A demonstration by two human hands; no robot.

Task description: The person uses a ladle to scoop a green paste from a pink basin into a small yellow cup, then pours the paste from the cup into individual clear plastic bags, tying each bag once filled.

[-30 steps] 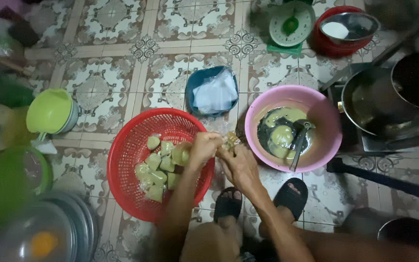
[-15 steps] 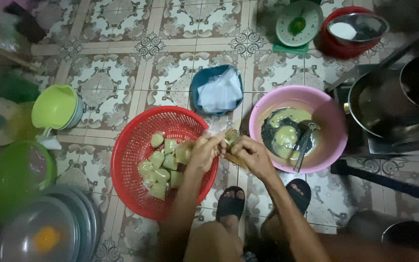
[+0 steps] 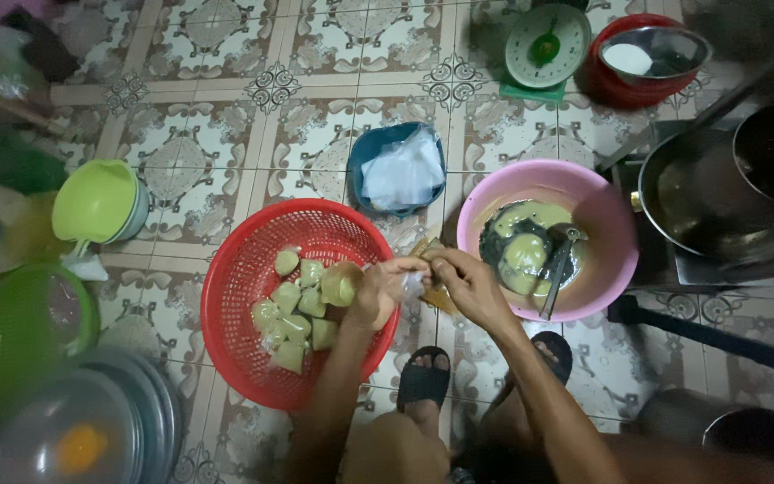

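I'm seeing my left hand [image 3: 378, 289] pinching a green wrapped cake [image 3: 340, 283] over the red basket [image 3: 235, 269], right hand [image 3: 468, 282] closing on its clear wrapper [image 3: 416, 284], pink batter bowl [image 3: 606, 215] sitting alongside, patterned tile floor [image 3: 199, 54] spreading underneath

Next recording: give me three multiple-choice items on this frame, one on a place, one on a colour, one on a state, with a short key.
1. Where do the wrapped pale-green pieces lie?
A. In the red basket
B. On the scale
C. In the blue bowl

2. What colour is the basin that holds the batter?
A. Green
B. Pink
C. White

3. How are the left hand and right hand placed?
A. Far apart
B. Both inside the basin
C. Close together on one small piece between the basket and the basin

Key: 1 A, the pieces lie heaped inside it; 2 B, its rim and wall are pink; 3 C, the fingertips meet there.
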